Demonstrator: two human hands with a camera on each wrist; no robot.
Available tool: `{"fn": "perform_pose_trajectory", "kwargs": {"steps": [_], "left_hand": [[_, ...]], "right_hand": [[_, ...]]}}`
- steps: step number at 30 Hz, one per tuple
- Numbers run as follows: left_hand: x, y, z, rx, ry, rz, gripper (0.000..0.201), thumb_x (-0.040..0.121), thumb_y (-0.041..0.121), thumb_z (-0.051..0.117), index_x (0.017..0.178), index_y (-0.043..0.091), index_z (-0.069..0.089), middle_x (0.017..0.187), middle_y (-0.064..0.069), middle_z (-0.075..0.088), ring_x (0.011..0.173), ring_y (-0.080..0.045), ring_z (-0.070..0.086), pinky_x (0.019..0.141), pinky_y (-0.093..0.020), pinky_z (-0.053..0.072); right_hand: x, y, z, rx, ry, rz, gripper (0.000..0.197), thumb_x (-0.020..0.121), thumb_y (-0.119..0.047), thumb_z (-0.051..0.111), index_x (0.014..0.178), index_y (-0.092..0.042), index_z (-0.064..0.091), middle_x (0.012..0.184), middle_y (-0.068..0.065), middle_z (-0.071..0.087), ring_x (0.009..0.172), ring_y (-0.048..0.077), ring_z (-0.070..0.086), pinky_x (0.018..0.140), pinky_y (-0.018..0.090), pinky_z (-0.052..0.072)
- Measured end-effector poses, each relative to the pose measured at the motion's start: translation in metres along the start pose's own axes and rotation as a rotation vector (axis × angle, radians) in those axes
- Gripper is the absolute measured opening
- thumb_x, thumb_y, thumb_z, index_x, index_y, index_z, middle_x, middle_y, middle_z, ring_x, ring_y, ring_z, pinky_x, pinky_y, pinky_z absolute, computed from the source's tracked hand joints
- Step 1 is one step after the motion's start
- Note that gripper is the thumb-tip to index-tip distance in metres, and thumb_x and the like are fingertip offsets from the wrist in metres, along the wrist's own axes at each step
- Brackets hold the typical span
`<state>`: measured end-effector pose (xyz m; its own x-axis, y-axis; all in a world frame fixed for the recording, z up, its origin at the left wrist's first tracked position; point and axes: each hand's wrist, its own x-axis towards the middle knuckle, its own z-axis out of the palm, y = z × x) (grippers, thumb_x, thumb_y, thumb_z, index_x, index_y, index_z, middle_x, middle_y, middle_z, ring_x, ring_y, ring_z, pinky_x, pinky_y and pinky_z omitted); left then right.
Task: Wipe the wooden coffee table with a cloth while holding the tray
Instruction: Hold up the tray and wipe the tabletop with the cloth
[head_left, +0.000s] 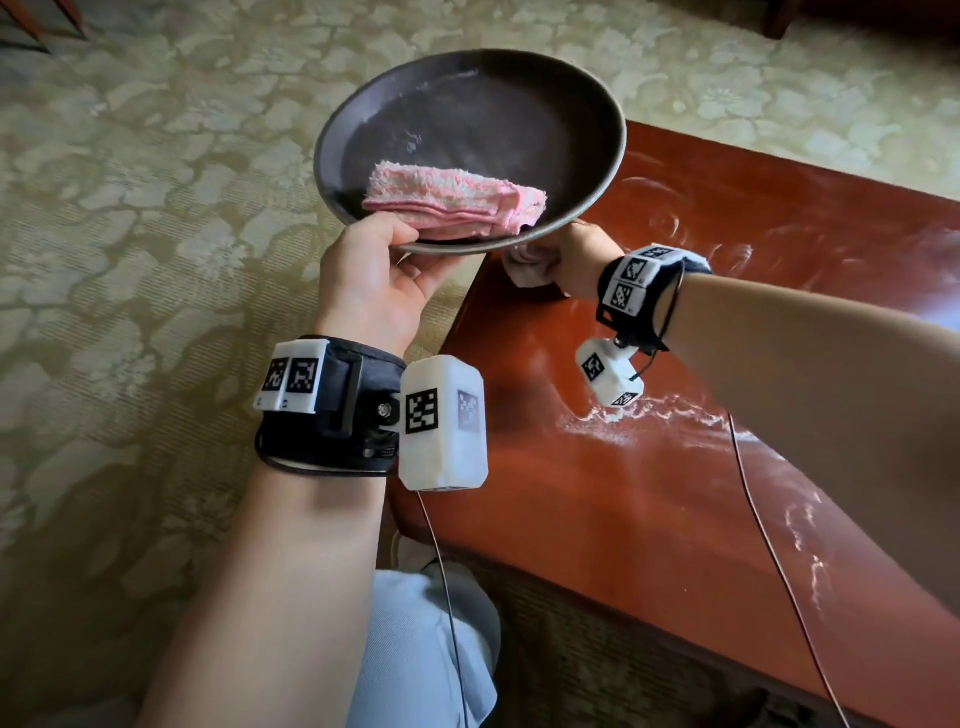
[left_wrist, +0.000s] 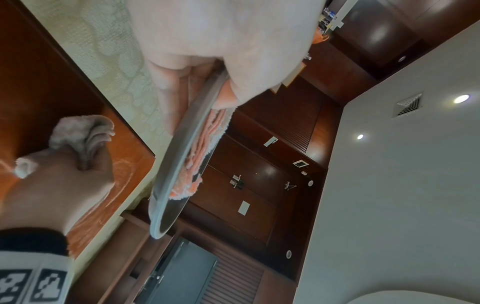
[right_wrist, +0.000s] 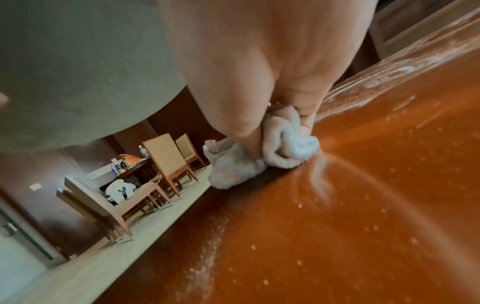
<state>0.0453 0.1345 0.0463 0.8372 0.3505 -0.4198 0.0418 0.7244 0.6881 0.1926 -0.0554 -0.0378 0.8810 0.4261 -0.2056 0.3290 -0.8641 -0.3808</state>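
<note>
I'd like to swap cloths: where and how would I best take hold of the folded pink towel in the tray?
Pinch the folded pink towel at its right end, coming from above. The left hand grips the tray rim by the other end, thumb beside the towel, so the right end is probably the freest.

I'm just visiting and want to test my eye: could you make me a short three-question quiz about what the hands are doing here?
1. True or false: the left hand holds the tray up off the coffee table.
2. What lies in the tray? A) folded pink towel B) cup C) nothing
3. Fill in: the right hand grips a bunched ____ on the table near its corner.

Key: 1 true; 2 A; 3 cloth.
</note>
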Motion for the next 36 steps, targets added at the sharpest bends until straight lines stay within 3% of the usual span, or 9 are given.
{"fn": "perform_pose_trajectory", "kwargs": {"steps": [5,10,14,20,25,27,30,34,36], "left_hand": [[0.0,0.0,-0.002,0.001,0.005,0.002,0.03,0.087,-0.012,0.042,0.11,-0.006,0.06,0.1,-0.025,0.068,0.094,-0.039,0.071,0.078,-0.052,0.06],[-0.011,0.0,0.004,0.006,0.01,-0.009,0.03,0.087,-0.012,0.042,0.11,-0.006,0.06,0.102,-0.026,0.068,0.094,-0.039,0.07,0.077,-0.05,0.061],[-0.021,0.002,0.013,0.021,-0.019,0.001,0.025,0.087,-0.012,0.042,0.1,-0.003,0.062,0.094,-0.023,0.069,0.087,-0.036,0.071,0.077,-0.05,0.061],[-0.035,0.0,0.028,0.029,-0.056,-0.004,0.027,0.088,-0.012,0.042,0.102,-0.002,0.062,0.098,-0.023,0.069,0.097,-0.038,0.07,0.085,-0.055,0.058],[-0.031,-0.005,0.031,0.024,-0.09,-0.022,0.025,0.088,-0.011,0.042,0.1,-0.003,0.063,0.09,-0.022,0.071,0.087,-0.036,0.072,0.078,-0.049,0.061],[-0.023,-0.009,0.028,0.022,-0.073,-0.024,0.026,0.087,-0.011,0.042,0.101,-0.004,0.063,0.088,-0.022,0.072,0.086,-0.036,0.072,0.076,-0.048,0.061],[-0.012,-0.015,0.024,0.011,-0.053,-0.037,0.027,0.086,-0.011,0.042,0.102,-0.005,0.063,0.093,-0.024,0.07,0.094,-0.04,0.07,0.073,-0.048,0.061],[-0.004,-0.02,0.018,0.022,-0.039,-0.038,0.026,0.086,-0.011,0.043,0.1,-0.004,0.063,0.098,-0.025,0.068,0.096,-0.04,0.07,0.074,-0.049,0.06],[-0.003,-0.022,0.016,0.015,-0.04,-0.041,0.026,0.086,-0.012,0.042,0.1,-0.004,0.063,0.097,-0.025,0.069,0.097,-0.041,0.07,0.075,-0.05,0.06]], "right_hand": [[-0.009,-0.016,0.005,-0.025,-0.056,-0.075,0.048,0.087,-0.005,0.054,0.127,-0.028,0.065,0.105,-0.01,0.05,0.11,0.022,0.057,0.096,0.03,0.044],[-0.046,-0.036,0.015,-0.058,-0.116,-0.319,0.044,0.088,0.003,0.053,0.12,-0.021,0.069,0.098,-0.016,0.045,0.098,0.015,0.047,0.086,0.019,0.034],[-0.081,-0.021,0.026,-0.038,-0.05,-0.485,0.035,0.082,0.002,0.063,0.108,-0.018,0.077,0.091,-0.003,0.05,0.085,0.016,0.046,0.078,0.031,0.046],[-0.142,-0.002,0.026,-0.001,-0.157,-0.556,0.034,0.08,0.003,0.065,0.1,-0.021,0.079,0.093,0.001,0.056,0.08,0.015,0.051,0.073,0.027,0.045],[-0.149,0.011,0.013,0.05,-0.142,-0.506,0.036,0.079,0.005,0.065,0.103,-0.02,0.077,0.089,-0.005,0.054,0.08,0.011,0.052,0.072,0.018,0.041],[-0.125,0.011,-0.005,0.081,-0.031,-0.396,0.015,0.084,-0.012,0.066,0.093,-0.014,0.077,0.079,-0.007,0.053,0.076,0.013,0.054,0.067,0.016,0.04],[-0.077,0.008,-0.025,0.088,0.109,-0.23,0.019,0.077,-0.038,0.051,0.071,-0.024,0.063,0.073,0.0,0.059,0.072,0.016,0.052,0.07,0.025,0.049],[-0.035,0.021,-0.018,-0.032,0.039,-0.035,0.029,0.088,-0.013,0.058,0.101,-0.038,0.063,0.101,-0.003,0.055,0.093,0.015,0.048,0.084,0.024,0.04],[-0.03,0.025,-0.011,-0.026,0.061,0.018,0.032,0.089,-0.016,0.058,0.116,-0.029,0.069,0.114,0.002,0.061,0.106,0.021,0.055,0.089,0.026,0.041]]}}
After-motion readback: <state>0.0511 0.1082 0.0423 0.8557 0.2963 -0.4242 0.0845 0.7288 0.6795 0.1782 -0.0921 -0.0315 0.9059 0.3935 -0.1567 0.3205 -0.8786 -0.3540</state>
